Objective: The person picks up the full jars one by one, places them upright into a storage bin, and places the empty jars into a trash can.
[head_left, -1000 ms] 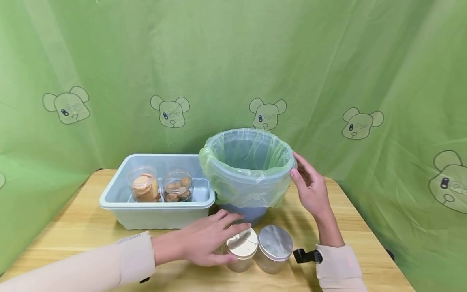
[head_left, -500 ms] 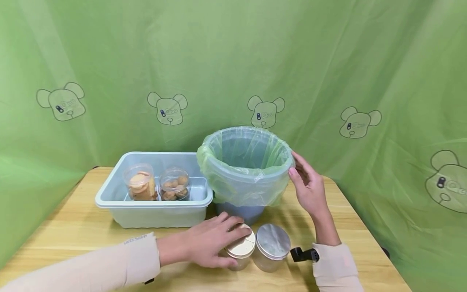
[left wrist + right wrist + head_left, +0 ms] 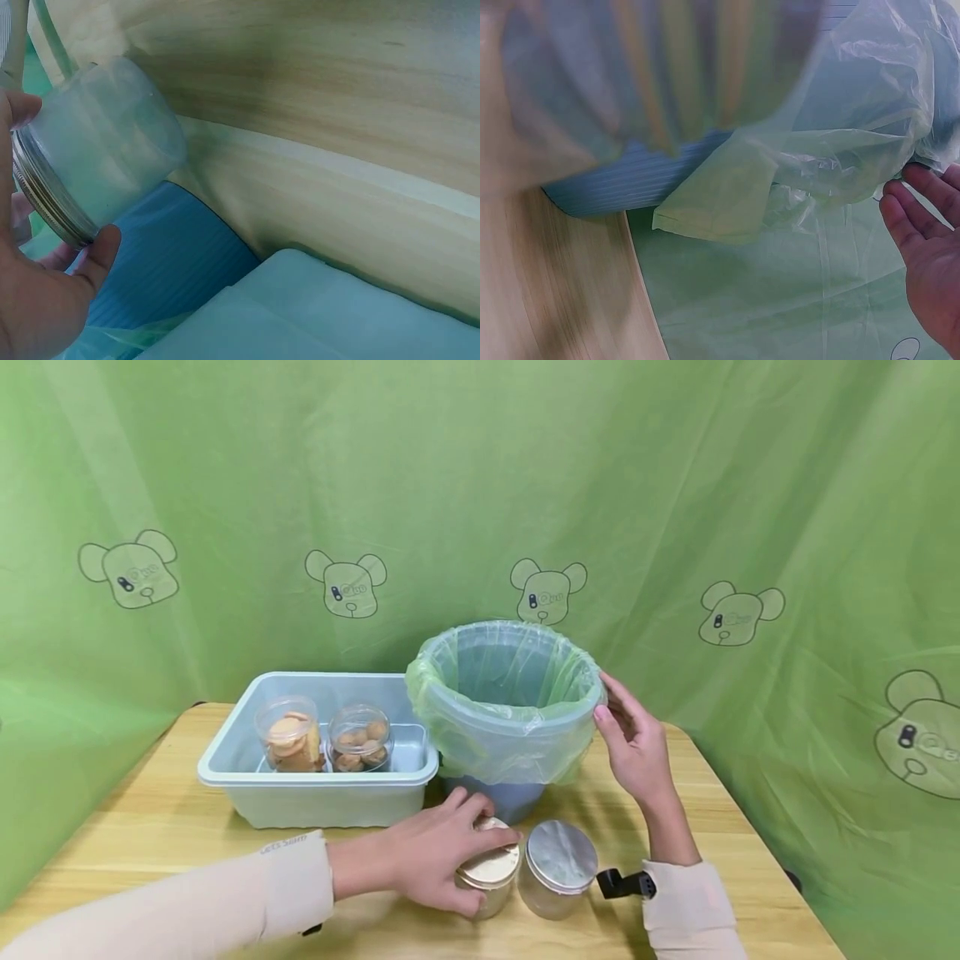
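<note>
My left hand (image 3: 442,856) grips a clear jar (image 3: 124,139) with a metal-coloured screw lid by that lid, thumb on the near side and fingers over the far side. Just right of it stands a second jar (image 3: 558,870) with a silver lid. My right hand (image 3: 637,747) rests its fingertips against the right rim of a blue trash bin (image 3: 495,797). A thin green bin liner (image 3: 517,752) is folded over that rim. The right wrist view shows those fingers (image 3: 911,217) nearly straight at the liner's edge.
Left of the bin, a light blue plastic basin (image 3: 322,806) holds a jar of flat cookies (image 3: 292,739) and a jar of round brown pieces (image 3: 360,743). All stand on a wooden table (image 3: 135,827). A green curtain (image 3: 450,485) hangs behind.
The left hand has gone from hovering over the left jar with spread fingers to gripping its lid; that jar has shifted slightly left. The right hand has stayed at the bin's rim.
</note>
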`<action>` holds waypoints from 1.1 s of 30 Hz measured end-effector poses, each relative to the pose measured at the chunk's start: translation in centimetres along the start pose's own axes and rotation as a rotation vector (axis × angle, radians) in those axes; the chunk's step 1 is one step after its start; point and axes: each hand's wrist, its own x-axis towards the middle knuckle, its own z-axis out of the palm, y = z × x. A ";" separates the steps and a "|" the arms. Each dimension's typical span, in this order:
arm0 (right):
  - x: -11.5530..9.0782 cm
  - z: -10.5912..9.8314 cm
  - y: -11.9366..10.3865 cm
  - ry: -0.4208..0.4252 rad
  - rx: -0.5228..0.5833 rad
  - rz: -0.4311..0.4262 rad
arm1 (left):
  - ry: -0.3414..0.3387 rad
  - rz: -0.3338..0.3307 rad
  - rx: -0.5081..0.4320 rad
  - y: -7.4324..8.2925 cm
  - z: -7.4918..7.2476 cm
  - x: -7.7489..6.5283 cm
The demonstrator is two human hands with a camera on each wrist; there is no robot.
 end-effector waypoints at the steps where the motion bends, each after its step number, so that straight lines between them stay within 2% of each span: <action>1: 0.0 0.0 0.0 0.000 0.001 0.000 | 0.002 0.001 0.000 0.0 -0.1 0.0; 9: -0.1 0.0 0.0 -0.006 0.006 -0.009 | 0.019 0.050 0.049 -0.3 -1.5 -0.1; 14: -0.1 0.0 0.0 -0.012 -0.002 -0.008 | -0.016 0.078 0.080 0.0 -3.2 -0.2; 21: -0.2 -0.1 0.1 -0.011 -0.014 0.019 | -0.086 0.147 0.102 0.9 -6.6 0.0; 29: -0.1 -0.1 0.2 -0.012 -0.021 0.001 | -0.082 0.242 0.165 1.8 -10.9 0.6; 33: -0.1 0.0 0.2 0.001 -0.017 0.012 | -0.112 0.260 0.160 1.9 -13.4 0.9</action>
